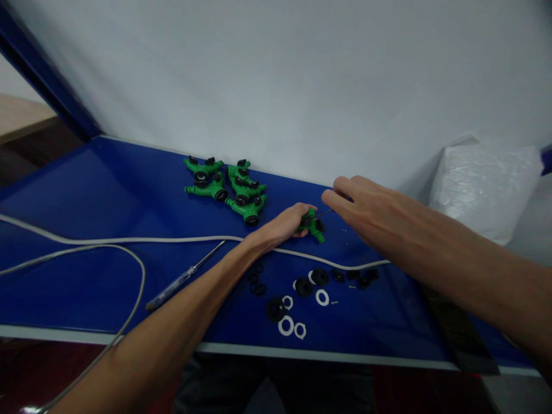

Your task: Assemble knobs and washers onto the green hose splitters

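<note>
My left hand is closed around a green Y-shaped hose splitter with black valve knobs, just above the blue table. From the right, my right hand grips a screwdriver; its thin shaft reaches to the splitter, while the handle is hidden in my fingers. Nearer to me lie black caps, white ring washers, black rubber rings, small black knobs and tiny screws.
Several more green splitters stand grouped at the back of the blue table. A pale cable crosses the tabletop under my left arm. Beside that arm lies a clear-handled screwdriver. A plastic-wrapped package sits at the right.
</note>
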Motion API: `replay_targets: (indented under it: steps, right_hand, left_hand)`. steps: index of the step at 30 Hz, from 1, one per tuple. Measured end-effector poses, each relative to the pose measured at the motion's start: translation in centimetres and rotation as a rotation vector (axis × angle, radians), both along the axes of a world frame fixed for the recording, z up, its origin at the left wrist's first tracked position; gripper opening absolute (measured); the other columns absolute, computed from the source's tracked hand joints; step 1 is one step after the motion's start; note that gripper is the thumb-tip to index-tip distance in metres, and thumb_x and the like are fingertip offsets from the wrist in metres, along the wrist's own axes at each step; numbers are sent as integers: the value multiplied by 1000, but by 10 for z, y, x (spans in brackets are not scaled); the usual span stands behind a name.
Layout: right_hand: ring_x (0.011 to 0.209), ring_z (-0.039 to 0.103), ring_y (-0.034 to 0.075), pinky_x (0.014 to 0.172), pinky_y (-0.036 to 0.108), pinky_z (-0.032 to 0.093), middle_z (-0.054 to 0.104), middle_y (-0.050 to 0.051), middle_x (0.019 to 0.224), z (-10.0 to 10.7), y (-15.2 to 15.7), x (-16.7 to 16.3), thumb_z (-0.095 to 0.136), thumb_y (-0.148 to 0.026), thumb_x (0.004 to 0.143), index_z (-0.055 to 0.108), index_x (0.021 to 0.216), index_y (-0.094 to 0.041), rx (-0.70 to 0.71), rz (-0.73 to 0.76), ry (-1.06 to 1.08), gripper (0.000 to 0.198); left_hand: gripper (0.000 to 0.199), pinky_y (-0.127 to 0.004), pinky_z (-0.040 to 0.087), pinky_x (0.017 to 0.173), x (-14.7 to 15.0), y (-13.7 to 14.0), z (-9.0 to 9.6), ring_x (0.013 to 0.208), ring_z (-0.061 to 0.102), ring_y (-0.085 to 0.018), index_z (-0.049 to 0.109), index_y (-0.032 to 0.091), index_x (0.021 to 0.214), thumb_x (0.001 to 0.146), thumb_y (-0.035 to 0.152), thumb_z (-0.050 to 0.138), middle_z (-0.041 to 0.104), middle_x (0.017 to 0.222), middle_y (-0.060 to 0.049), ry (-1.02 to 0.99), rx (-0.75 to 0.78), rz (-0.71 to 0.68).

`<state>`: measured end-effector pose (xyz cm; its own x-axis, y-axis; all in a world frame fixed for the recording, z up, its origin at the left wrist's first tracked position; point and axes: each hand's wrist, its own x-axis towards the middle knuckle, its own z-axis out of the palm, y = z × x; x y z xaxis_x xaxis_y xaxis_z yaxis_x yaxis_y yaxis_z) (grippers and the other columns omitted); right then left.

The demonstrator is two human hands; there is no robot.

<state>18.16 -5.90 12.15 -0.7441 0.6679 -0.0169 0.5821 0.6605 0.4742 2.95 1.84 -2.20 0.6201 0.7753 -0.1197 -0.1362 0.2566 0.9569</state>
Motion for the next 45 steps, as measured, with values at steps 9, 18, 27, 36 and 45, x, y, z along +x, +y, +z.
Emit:
replay_targets:
  steps: [9,18,27,36,45]
  right_hand:
    - [90,61,22,79,33,48,66,9,105,12,-14,-17,52,5,85,60,110,-16,-108,-33,127,34]
    - [80,62,23,75,36,46,67,8,92,10,-16,-12,53,2,86,60,100,-18,2,-55,62,25]
    - [84,59,24,76,37,46,66,11,98,6,-18,-13,52,2,84,61,110,-14,48,-46,-19,32]
    - [97,61,26,87,38,50,66,16,120,3,-16,7,50,-2,88,52,132,-10,-83,1,18,45]
    - [70,58,19,64,33,40,68,9,94,1,-15,3,49,-15,98,60,110,-17,-77,-120,116,16]
  left_hand:
    - [20,-21,38,61,-2,-6,11,62,46,-7,66,16,109,101,24,50,58,84,0,-101,-134,32]
    - [23,-20,37,59,-2,-8,16,62,45,-7,65,19,116,105,26,46,62,92,-2,-101,-206,71]
    - [19,-20,35,60,-2,-11,19,64,45,-7,65,17,111,104,23,48,59,88,-1,-92,-198,74]
    - [16,-21,34,57,0,-13,21,60,45,-7,63,16,104,104,23,49,56,81,1,-86,-186,104]
    - [21,-19,36,55,3,-13,20,56,44,-6,64,17,107,105,22,44,58,83,-1,-56,-146,144]
